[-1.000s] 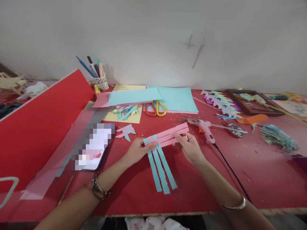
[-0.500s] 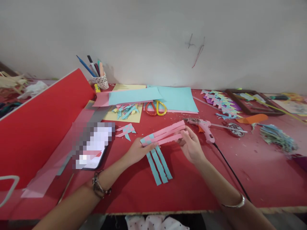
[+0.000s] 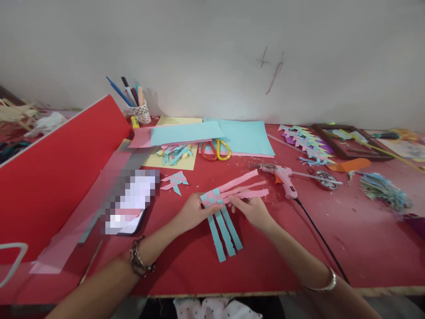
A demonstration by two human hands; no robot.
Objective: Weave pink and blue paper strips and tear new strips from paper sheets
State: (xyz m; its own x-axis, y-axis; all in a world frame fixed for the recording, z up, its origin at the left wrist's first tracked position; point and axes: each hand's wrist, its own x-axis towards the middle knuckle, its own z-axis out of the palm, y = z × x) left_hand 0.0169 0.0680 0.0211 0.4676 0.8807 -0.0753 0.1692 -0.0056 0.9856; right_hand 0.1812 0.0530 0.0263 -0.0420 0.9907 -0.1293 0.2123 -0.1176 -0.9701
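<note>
Pink and blue paper strips (image 3: 212, 198) are woven into a small checked patch. Three blue tails (image 3: 223, 237) hang toward me and three pink tails (image 3: 244, 184) fan out to the right. My left hand (image 3: 195, 212) pinches the patch at its left and lower edge, thumb on top. Close beside it, my right hand (image 3: 252, 210) is closed with thumb and fingertips on the lowest pink strip, near the woven part. Left of the weave, a smaller finished woven piece (image 3: 177, 179) lies on the table.
A pink glue gun (image 3: 280, 175) with a black cord lies to the right. Scissors (image 3: 215, 150) with red and yellow handles rest by blue paper sheets (image 3: 245, 137). A phone (image 3: 133, 204) and a slanted red board (image 3: 59, 177) stand at left.
My right hand has moved left and down, from the pink strips' far ends to beside the woven patch. The pink strips now spread apart, and the weave has shifted slightly right.
</note>
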